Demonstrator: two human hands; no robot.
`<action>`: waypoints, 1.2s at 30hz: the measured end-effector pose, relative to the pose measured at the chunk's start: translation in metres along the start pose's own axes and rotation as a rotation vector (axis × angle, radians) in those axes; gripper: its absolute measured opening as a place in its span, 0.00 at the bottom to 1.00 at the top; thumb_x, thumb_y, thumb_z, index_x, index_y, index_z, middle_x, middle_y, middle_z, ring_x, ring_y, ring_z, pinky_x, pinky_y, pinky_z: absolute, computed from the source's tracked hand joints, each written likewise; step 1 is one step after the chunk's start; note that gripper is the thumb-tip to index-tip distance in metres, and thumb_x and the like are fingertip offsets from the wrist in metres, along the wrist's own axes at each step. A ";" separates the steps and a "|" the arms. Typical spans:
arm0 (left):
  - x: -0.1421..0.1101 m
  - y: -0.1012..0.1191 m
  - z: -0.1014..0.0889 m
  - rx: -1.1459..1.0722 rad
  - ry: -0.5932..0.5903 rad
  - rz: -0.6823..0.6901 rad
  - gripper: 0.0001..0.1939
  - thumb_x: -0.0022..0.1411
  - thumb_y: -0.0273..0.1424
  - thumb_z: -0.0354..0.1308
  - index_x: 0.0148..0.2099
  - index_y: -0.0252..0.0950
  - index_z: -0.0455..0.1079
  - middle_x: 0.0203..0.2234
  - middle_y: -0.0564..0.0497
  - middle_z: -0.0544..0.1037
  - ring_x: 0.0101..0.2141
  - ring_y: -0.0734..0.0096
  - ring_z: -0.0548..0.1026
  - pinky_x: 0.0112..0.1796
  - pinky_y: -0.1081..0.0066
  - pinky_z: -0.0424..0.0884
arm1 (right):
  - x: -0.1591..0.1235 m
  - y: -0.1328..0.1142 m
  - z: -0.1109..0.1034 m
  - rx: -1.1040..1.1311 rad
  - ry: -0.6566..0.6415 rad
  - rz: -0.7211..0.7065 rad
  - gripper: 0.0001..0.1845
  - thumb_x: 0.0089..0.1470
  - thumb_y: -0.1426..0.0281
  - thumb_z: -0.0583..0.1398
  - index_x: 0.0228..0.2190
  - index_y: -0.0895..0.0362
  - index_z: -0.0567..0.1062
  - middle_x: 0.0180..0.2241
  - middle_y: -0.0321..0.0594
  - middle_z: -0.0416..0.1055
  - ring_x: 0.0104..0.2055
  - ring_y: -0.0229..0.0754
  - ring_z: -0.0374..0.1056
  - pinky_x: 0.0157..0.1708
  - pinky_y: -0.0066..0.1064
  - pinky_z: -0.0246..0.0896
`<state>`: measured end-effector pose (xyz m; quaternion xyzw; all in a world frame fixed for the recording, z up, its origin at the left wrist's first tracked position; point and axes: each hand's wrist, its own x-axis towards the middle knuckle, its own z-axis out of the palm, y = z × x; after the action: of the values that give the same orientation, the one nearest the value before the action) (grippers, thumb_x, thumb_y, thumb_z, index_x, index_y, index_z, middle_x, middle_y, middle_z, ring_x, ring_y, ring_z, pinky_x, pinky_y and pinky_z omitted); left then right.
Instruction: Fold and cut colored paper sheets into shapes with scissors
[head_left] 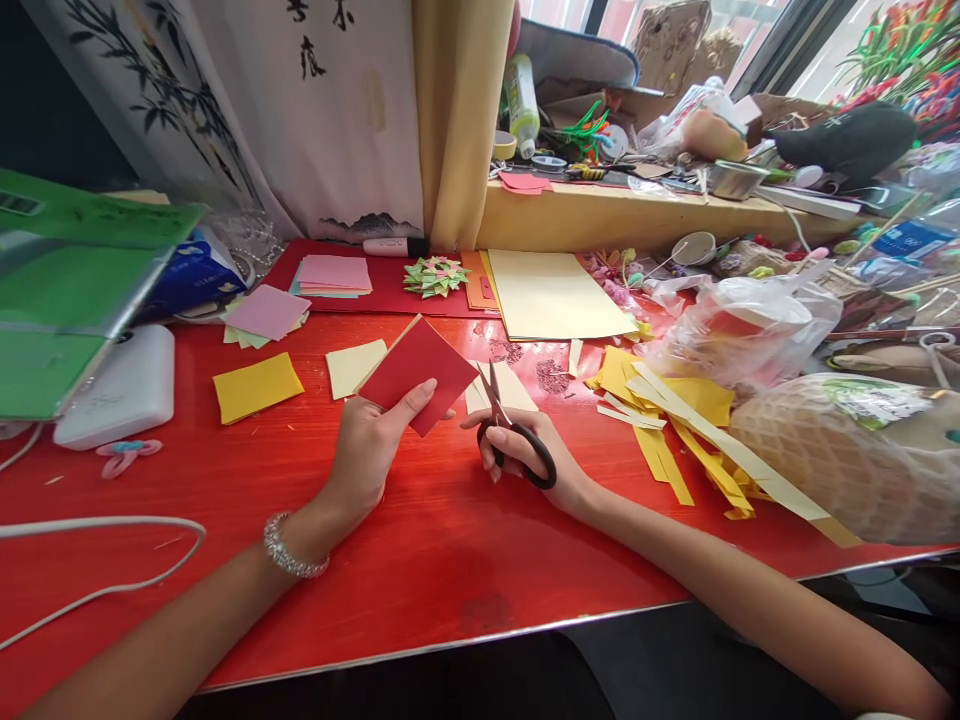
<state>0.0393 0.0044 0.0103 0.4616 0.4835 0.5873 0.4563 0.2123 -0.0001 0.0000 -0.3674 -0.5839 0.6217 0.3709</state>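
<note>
Between its thumb and fingers my left hand (379,430) grips a red square of paper (427,365), tilted with one corner up; a pale edge shows behind it. A pair of black-handled scissors (536,455) is held in my right hand (551,440), blades pointing up and slightly parted near the red paper's right corner. Whether the blades touch the paper I cannot tell. Just behind the scissors lies a cream sheet (514,390), partly covered. A cream paper stack (349,368) and a yellow paper stack (259,387) rest left of the red square.
Yellow and cream paper offcuts (675,430) are heaped at right, beside a netted bag (817,460). At the back lie pink paper squares (334,273), a folded paper ornament (435,277) and a large cream sheet (559,295). A white cable (150,522) curves across the left side.
</note>
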 end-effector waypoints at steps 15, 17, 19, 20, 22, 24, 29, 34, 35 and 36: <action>-0.004 0.002 0.002 0.026 -0.045 0.003 0.11 0.51 0.37 0.61 0.28 0.33 0.75 0.29 0.50 0.79 0.33 0.65 0.75 0.38 0.69 0.71 | 0.000 -0.003 0.002 -0.022 0.013 -0.005 0.17 0.52 0.57 0.57 0.35 0.59 0.72 0.20 0.32 0.61 0.20 0.32 0.59 0.19 0.24 0.50; -0.003 0.002 0.003 0.021 -0.044 0.007 0.10 0.51 0.36 0.61 0.28 0.33 0.75 0.30 0.50 0.79 0.34 0.65 0.75 0.38 0.69 0.71 | 0.000 -0.003 0.002 -0.026 0.012 0.007 0.17 0.52 0.57 0.57 0.34 0.59 0.71 0.20 0.32 0.61 0.20 0.32 0.59 0.20 0.25 0.51; -0.003 0.002 0.003 0.017 -0.044 0.003 0.10 0.51 0.36 0.62 0.28 0.33 0.75 0.30 0.50 0.79 0.34 0.64 0.75 0.39 0.69 0.70 | 0.000 -0.003 0.002 -0.027 0.018 0.010 0.16 0.52 0.57 0.57 0.33 0.59 0.70 0.20 0.32 0.61 0.20 0.32 0.59 0.21 0.25 0.52; -0.003 0.002 0.002 0.018 -0.046 -0.001 0.10 0.50 0.37 0.62 0.28 0.33 0.74 0.30 0.50 0.79 0.34 0.64 0.75 0.39 0.69 0.70 | 0.000 -0.002 0.001 -0.026 0.021 0.010 0.16 0.52 0.57 0.57 0.33 0.58 0.70 0.20 0.32 0.61 0.20 0.32 0.59 0.22 0.25 0.53; -0.003 0.001 0.002 0.023 -0.052 -0.008 0.11 0.50 0.37 0.62 0.29 0.33 0.74 0.31 0.49 0.79 0.34 0.64 0.75 0.39 0.68 0.70 | 0.000 -0.001 0.001 -0.022 0.024 0.008 0.15 0.53 0.58 0.57 0.33 0.58 0.70 0.20 0.32 0.61 0.20 0.32 0.59 0.23 0.25 0.53; -0.003 0.001 0.002 0.027 -0.058 -0.011 0.11 0.51 0.37 0.62 0.28 0.33 0.74 0.31 0.49 0.79 0.34 0.64 0.75 0.39 0.68 0.70 | 0.000 -0.001 0.001 -0.018 0.024 0.006 0.15 0.53 0.58 0.57 0.32 0.58 0.70 0.20 0.32 0.62 0.20 0.32 0.59 0.23 0.25 0.53; -0.003 0.001 0.002 0.031 -0.055 0.012 0.10 0.51 0.36 0.61 0.28 0.33 0.75 0.30 0.50 0.79 0.34 0.65 0.75 0.39 0.69 0.70 | 0.001 0.000 0.001 0.000 0.032 0.007 0.16 0.52 0.57 0.57 0.33 0.58 0.71 0.20 0.32 0.62 0.20 0.32 0.59 0.22 0.25 0.54; -0.003 0.001 0.002 0.021 -0.057 0.010 0.10 0.51 0.36 0.61 0.29 0.33 0.75 0.31 0.50 0.79 0.35 0.64 0.75 0.40 0.68 0.70 | 0.001 -0.001 0.001 0.010 0.038 0.009 0.16 0.51 0.57 0.58 0.34 0.58 0.71 0.20 0.32 0.62 0.20 0.32 0.60 0.22 0.25 0.54; -0.004 0.001 0.002 0.022 -0.056 0.011 0.10 0.51 0.36 0.61 0.29 0.33 0.75 0.31 0.50 0.79 0.35 0.64 0.75 0.40 0.68 0.70 | 0.001 -0.001 0.002 0.011 0.037 0.012 0.16 0.51 0.57 0.58 0.34 0.58 0.72 0.20 0.32 0.62 0.20 0.32 0.60 0.22 0.25 0.54; -0.004 0.001 0.002 0.023 -0.052 0.012 0.10 0.51 0.36 0.61 0.29 0.34 0.75 0.30 0.50 0.79 0.34 0.64 0.75 0.39 0.68 0.70 | 0.001 -0.002 0.002 0.011 0.036 0.015 0.16 0.51 0.57 0.58 0.34 0.58 0.72 0.20 0.32 0.62 0.20 0.32 0.60 0.22 0.25 0.54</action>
<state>0.0420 0.0012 0.0110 0.4848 0.4752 0.5723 0.4601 0.2105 0.0002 0.0016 -0.3807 -0.5712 0.6208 0.3786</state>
